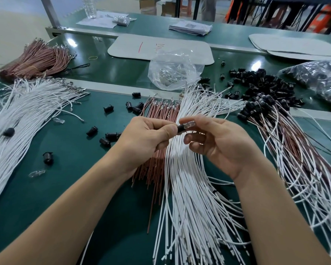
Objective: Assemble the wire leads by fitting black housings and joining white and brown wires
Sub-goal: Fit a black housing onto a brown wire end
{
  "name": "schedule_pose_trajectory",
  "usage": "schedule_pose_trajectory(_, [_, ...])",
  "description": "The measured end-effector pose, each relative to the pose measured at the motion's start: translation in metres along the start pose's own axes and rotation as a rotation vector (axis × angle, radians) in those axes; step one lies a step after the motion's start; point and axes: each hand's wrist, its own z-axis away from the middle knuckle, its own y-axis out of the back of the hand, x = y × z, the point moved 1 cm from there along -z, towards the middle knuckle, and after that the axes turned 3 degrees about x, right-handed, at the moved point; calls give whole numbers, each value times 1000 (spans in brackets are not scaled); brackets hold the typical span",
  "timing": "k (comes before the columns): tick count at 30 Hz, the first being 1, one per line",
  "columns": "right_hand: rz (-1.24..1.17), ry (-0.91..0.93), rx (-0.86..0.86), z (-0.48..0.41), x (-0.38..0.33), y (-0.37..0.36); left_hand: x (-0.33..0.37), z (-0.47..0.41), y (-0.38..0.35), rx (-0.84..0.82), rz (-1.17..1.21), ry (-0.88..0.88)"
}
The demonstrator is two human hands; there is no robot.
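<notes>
My left hand point(151, 135) pinches a black housing point(180, 129) between thumb and fingers, over the middle of the green bench. My right hand point(216, 140) holds a small clear bulb-like piece point(189, 124) at the housing's open end; the two parts touch. Below the hands lie a fan of white wires point(185, 188) and a bunch of brown wires point(153, 165). Loose black housings point(108, 138) are scattered to the left of my left hand.
A big pile of black housings point(260, 85) sits at the back right, beside finished leads point(294, 159). A clear bag of metal parts point(172, 73) stands behind the wires. More white wires point(23, 115) and a brown bundle point(36, 60) lie left.
</notes>
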Motion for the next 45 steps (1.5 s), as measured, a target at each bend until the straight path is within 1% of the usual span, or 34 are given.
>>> schedule_pose_trajectory(4, [-44,-24,-14,-2,3,-3,2,1,0,16,72,3])
schedule_pose_trajectory(10, [-117,-80,-71,-1,7,-7,2,2,0,11,88,3])
schedule_pose_trajectory(14, [-135,-75,-92,1,7,-10,2,4,-1,-15,77,-16])
schedule_pose_trajectory(20, [-151,-56,-106,-1,8,-9,2,4,-2,10,85,-19])
schedule_pose_trajectory(25, [-95,19,-65,-3,7,-9,3,2,-1,4,100,-12])
schedule_pose_trajectory(29, [59,183,96,-4,6,-9,5,2,0,2,133,5])
schedule_pose_trajectory(31, [101,237,136,-3,4,-8,6,3,0,14,130,8])
schedule_pose_trajectory(35, [158,265,76,1,0,-5,5,2,1,4,122,5])
schedule_pose_trajectory(40, [140,317,99,0,0,-6,7,1,4,-108,85,7])
schedule_pose_trajectory(45, [208,407,124,-2,1,-5,6,1,4,-133,82,-12])
